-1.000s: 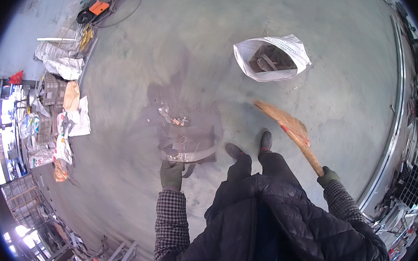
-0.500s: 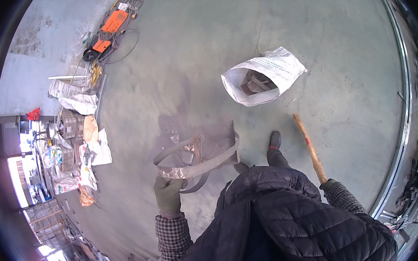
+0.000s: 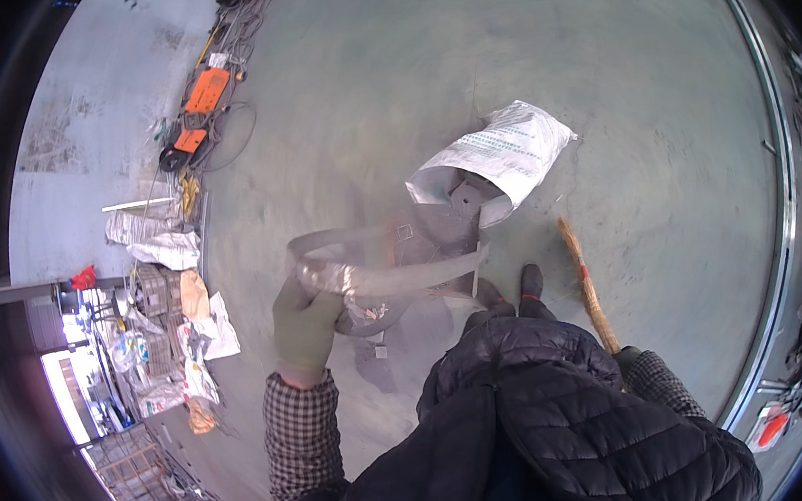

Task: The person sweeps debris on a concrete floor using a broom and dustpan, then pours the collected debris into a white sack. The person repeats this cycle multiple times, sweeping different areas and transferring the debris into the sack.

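Note:
My left hand [image 3: 305, 330], in an olive-green glove, is closed on the grey band of a dustpan [image 3: 403, 277], which looks home-made and is smeared by motion. Its far right part reaches up close to the mouth of a white woven sack [image 3: 516, 150]. Grey scrap pieces [image 3: 465, 199] show in the sack's opening; whether some are still on the dustpan is blurred. My right hand [image 3: 628, 357], gloved too and partly hidden by its sleeve, grips a straw broom [image 3: 582, 268] with a red band, pointing forward over the floor.
Orange machines [image 3: 206, 91] with tangled cables lie at the far left beside a pale sheet [image 3: 76, 136]. Crates, sacks and clutter [image 3: 173, 318] line the left. A metal rail [image 3: 776, 170] runs along the right. My feet [image 3: 530, 282] stand just behind the sack.
My left hand has moved forward and left, and the dustpan has swung up toward the sack's mouth. Both my feet now show near the sack. The broom stays in my right hand.

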`<state>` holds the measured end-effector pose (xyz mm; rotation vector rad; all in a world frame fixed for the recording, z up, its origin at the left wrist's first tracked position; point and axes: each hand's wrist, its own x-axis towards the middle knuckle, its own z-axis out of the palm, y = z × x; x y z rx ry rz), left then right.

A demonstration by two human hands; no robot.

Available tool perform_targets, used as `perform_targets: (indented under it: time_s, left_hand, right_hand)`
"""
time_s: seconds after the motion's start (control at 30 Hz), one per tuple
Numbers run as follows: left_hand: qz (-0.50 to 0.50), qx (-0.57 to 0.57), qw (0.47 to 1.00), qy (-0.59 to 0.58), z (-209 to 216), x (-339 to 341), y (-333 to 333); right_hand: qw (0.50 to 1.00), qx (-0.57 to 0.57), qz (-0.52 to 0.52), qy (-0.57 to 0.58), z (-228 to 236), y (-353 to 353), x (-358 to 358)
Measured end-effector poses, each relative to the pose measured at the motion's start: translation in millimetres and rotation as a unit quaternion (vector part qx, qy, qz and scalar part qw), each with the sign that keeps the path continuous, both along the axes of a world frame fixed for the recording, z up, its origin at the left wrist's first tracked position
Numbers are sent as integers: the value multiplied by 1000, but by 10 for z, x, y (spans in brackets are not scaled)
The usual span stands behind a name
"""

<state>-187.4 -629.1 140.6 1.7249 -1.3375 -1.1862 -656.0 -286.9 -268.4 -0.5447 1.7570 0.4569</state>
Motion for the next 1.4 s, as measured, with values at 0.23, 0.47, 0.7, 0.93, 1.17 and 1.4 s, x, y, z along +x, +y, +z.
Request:
perform_targets:
  time_s: [0.23,0.47,0.7,0.93,1.17,1.4]
  left_hand:
    - [-159,111,980,-42,-102,-579,-1036]
    - [-298,168,930,-134,-405,-1217,-1830]
    - [-455,104,856,-221,-911,-2024,-2561]
    - [-336,247,876,-241,-1075,-3171,-2966]
    - [-401,204,817,-360,-1232,-3802,-3293]
    - [-420,216,779,-412,-1314,-3859,-3129]
  right_hand:
    - [995,-24,-79,-46,-161,292,223]
    - [959,-70,-272,-36,-379,595,599]
    - [928,-82,-359,-57,-658,830,713]
    - [879,-86,-468,-27,-343,579,771]
    - [886,-96,-452,-17,-88,411,698]
    - [927,-137,-349,5,730,-124,329]
